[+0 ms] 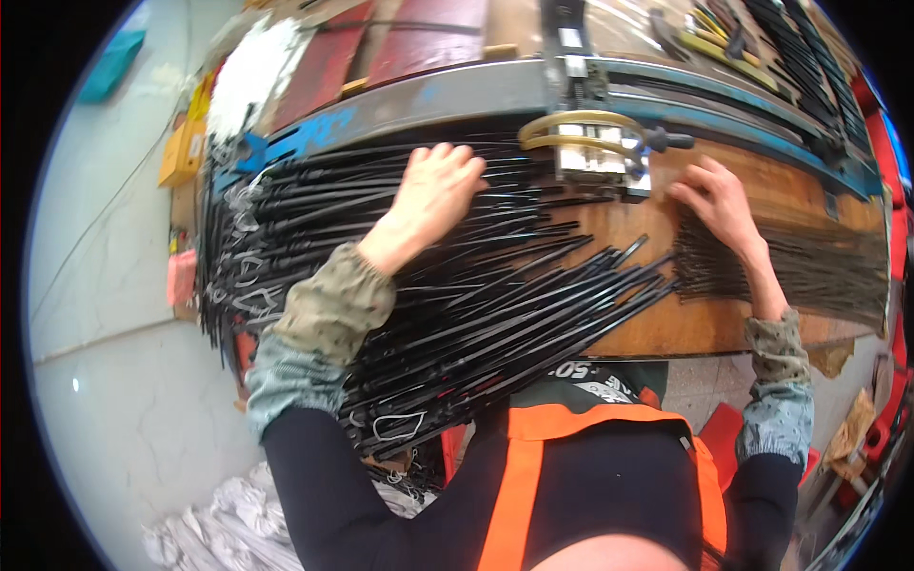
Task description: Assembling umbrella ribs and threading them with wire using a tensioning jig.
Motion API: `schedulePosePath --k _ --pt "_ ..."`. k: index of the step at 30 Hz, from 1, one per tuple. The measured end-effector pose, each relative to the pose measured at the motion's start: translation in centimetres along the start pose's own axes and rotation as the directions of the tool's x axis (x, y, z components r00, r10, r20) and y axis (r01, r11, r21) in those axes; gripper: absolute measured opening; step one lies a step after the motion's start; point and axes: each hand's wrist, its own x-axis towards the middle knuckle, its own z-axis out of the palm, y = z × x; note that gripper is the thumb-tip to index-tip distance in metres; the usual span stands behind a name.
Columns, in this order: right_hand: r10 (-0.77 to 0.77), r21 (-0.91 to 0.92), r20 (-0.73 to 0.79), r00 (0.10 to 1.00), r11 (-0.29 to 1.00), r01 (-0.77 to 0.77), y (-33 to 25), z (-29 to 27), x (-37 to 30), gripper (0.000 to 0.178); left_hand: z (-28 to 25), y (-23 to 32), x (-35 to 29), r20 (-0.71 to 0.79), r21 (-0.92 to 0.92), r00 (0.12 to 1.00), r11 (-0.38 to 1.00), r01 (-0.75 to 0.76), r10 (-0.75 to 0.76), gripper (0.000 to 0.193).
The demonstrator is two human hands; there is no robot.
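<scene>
- The left hand (433, 190) lay palm down on the black rods (457, 285), to the left of the clamp (600, 152). Its fingers were spread flat and pressed on the rods; they gripped nothing.
- The right hand (719, 205) was just to the right of the clamp, at the near end of the thin rods (809, 271). Its fingers were bent and their tips touched those rods; I cannot tell if they pinched one.
- The black rods lay in a wide heap to the left of the clamp and below it. They ran slanted over the bench (685, 324), and their near ends hung past the bench edge toward the person.
- Some black rods had wire loops (243, 276) at the ends, far to the left of the clamp.
- The thin rods were a flat brown-grey bundle to the right of the clamp, side by side on the bench.
- The clamp was a metal block with a yellow curved handle and a black knob. It sat on a blue-grey rail (428, 100) that crossed behind both hands.
- More dark rods (790, 48) lay behind the rail, up and to the right of the clamp.
- Both forearms wore patterned sleeve covers (333, 305). An orange vest (519, 476) was seen below the clamp, at the near edge.
</scene>
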Motion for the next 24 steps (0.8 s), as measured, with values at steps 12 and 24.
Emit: schedulePosePath --k 12,24 --pt "0.024 0.250 -0.048 0.999 0.968 -0.011 -0.7 -0.7 -2.5 0.019 -5.0 4.2 -1.5 -0.036 -0.227 0.986 0.960 -0.167 0.163 0.014" --pt "0.079 0.440 -0.283 0.956 0.896 0.056 -2.1 -1.4 -8.5 0.015 -4.7 12.7 3.9 -0.056 -0.410 0.984 0.895 -0.178 0.170 0.027"
